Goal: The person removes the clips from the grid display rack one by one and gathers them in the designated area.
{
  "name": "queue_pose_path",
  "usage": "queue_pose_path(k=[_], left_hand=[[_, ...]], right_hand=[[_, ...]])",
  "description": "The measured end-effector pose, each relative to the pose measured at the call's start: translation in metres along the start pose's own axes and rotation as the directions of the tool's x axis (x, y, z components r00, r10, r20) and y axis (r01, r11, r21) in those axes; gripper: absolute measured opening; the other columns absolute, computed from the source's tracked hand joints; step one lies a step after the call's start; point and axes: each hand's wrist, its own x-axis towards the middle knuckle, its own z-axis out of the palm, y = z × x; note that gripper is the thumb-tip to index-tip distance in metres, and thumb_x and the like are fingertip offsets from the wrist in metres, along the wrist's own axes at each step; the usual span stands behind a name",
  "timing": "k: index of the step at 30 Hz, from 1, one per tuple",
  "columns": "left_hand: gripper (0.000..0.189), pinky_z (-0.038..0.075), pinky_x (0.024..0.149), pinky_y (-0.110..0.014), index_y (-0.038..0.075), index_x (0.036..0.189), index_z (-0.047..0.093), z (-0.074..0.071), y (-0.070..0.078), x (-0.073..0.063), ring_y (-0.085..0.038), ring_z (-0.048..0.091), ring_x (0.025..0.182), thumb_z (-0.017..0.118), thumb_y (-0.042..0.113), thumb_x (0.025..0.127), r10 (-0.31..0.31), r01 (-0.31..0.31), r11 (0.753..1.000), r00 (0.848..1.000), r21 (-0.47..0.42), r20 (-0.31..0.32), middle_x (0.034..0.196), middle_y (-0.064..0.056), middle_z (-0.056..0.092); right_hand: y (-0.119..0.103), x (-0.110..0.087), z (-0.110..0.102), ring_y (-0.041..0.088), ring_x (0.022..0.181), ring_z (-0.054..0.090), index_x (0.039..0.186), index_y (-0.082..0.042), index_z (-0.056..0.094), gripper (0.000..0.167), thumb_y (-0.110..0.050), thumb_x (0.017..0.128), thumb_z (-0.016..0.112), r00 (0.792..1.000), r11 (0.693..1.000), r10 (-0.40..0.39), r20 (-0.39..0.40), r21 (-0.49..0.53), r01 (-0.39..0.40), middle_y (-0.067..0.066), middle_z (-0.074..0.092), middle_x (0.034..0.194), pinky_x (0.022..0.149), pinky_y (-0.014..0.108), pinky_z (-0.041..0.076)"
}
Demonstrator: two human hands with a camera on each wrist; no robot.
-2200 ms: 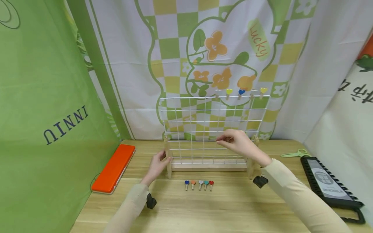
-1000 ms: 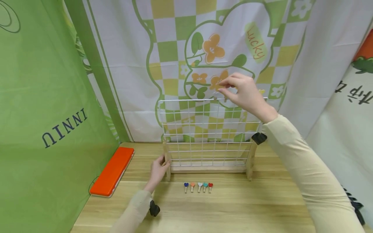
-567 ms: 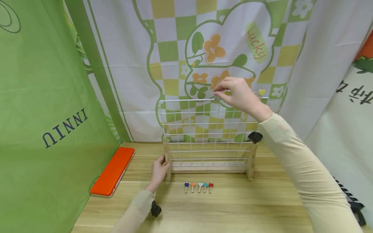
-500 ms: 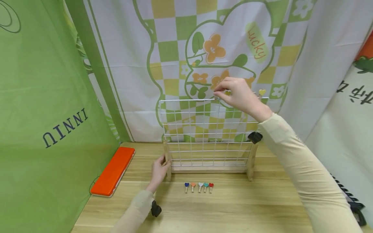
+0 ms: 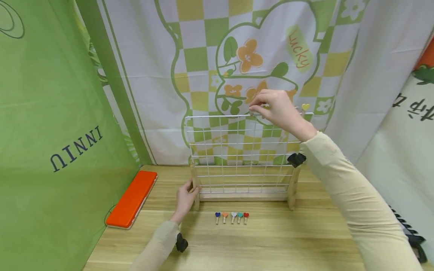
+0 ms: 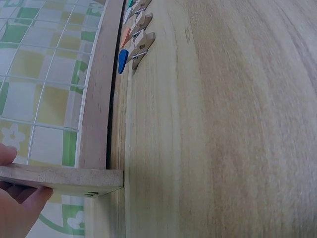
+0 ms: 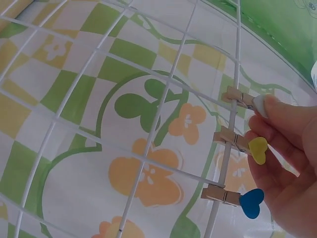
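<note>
My right hand (image 5: 281,111) is at the top wire of a white wire grid (image 5: 236,155). Thumb and fingers pinch the white heart of a small wooden clothespin (image 7: 242,99), whose jaws are on that wire. Beside it in the right wrist view, a yellow-heart clothespin (image 7: 258,149) and a blue-heart clothespin (image 7: 252,202) are clipped to the same wire, close to the curled fingers. Low on the left, my left hand (image 5: 184,197) grips the wooden upright (image 6: 74,178) of the grid's stand, thumb on one side and fingers on the other.
On the table before the stand lies a row of heart clothespins: dark blue (image 5: 217,215), orange (image 5: 225,215), white (image 5: 234,215), teal (image 5: 240,215) and red (image 5: 246,215). An orange-red case (image 5: 132,199) is at left. Another yellow-heart clothespin (image 5: 306,107) tops the grid's right end.
My right hand has risen from before the lower grid to the top wire, moved slightly left and taken the white-heart clothespin. For the last half second it is nearly still. The left hand stays put.
</note>
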Motion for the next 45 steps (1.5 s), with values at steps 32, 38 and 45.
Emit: queue_pose_path(k=[32, 38, 45], left_hand=[[0.042, 0.055, 0.1, -0.049, -0.011, 0.129, 0.058, -0.001, -0.001, 0.002, -0.044, 0.06, 0.123, 0.067, -0.001, 0.09, -0.003, 0.003, 1.0, 1.0, -0.007, 0.01, 0.121, -0.031, 0.066], [0.043, 0.054, 0.1, -0.049, -0.011, 0.131, 0.057, -0.003, -0.002, 0.002, -0.045, 0.058, 0.124, 0.067, 0.002, 0.091, -0.006, 0.006, 1.0, 1.0, -0.013, 0.028, 0.124, -0.031, 0.064], [0.042, 0.054, 0.1, -0.049, -0.011, 0.13, 0.057, -0.003, 0.0, 0.002, -0.044, 0.059, 0.124, 0.067, 0.002, 0.091, -0.002, 0.001, 1.0, 1.0, 0.003, 0.03, 0.125, -0.031, 0.064]], right_hand=[[-0.014, -0.051, -0.004, 0.015, 0.076, 0.067, 0.09, -0.008, 0.078, 0.004, -0.007, 0.086, 0.076, 0.996, 0.994, 0.039, -0.085, 0.109, -0.03, 0.004, 0.076, 0.085, 0.07, 0.007, 0.045], [-0.007, -0.088, 0.021, 0.014, 0.074, 0.069, 0.087, -0.008, 0.077, 0.008, -0.003, 0.082, 0.078, 0.999, 0.992, 0.011, -0.032, 0.129, -0.007, 0.002, 0.075, 0.084, 0.064, 0.012, 0.049], [-0.002, -0.137, 0.056, 0.01, 0.072, 0.067, 0.087, -0.011, 0.076, 0.01, -0.004, 0.081, 0.079, 0.994, 0.985, 0.06, 0.088, 0.157, -0.073, -0.002, 0.074, 0.081, 0.063, 0.022, 0.057]])
